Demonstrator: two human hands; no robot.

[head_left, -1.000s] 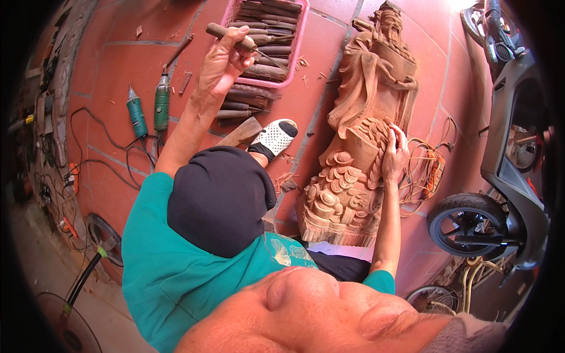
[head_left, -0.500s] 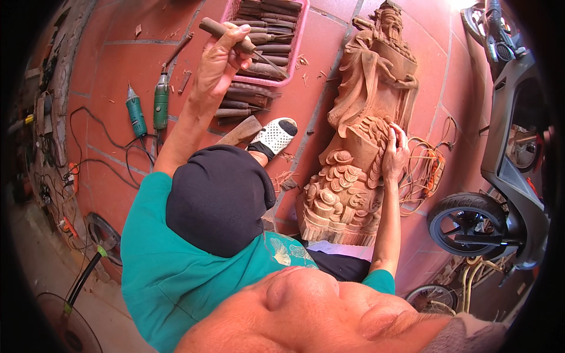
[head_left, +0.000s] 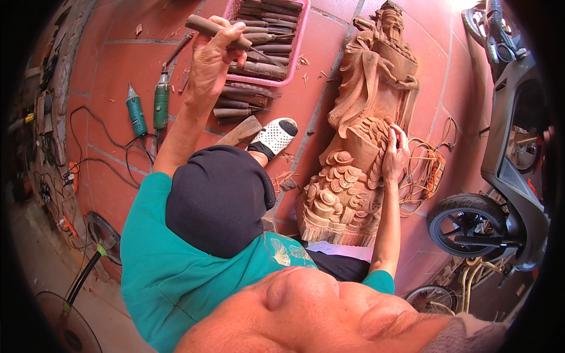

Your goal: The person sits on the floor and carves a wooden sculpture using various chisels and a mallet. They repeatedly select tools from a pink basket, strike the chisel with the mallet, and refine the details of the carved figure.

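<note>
While our left hand (head_left: 213, 54) grips a chisel (head_left: 219, 33) above the pink tray (head_left: 292, 62), our right hand (head_left: 395, 154) rests flat on the wooden statue (head_left: 359, 141).

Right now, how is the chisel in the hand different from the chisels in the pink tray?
The chisel is lifted up, gripped in the left hand; the tray chisels lie flat and untouched in the pink tray. The held chisel is alone; the tray chisels are piled side by side. Both have brown wooden handles.
</note>
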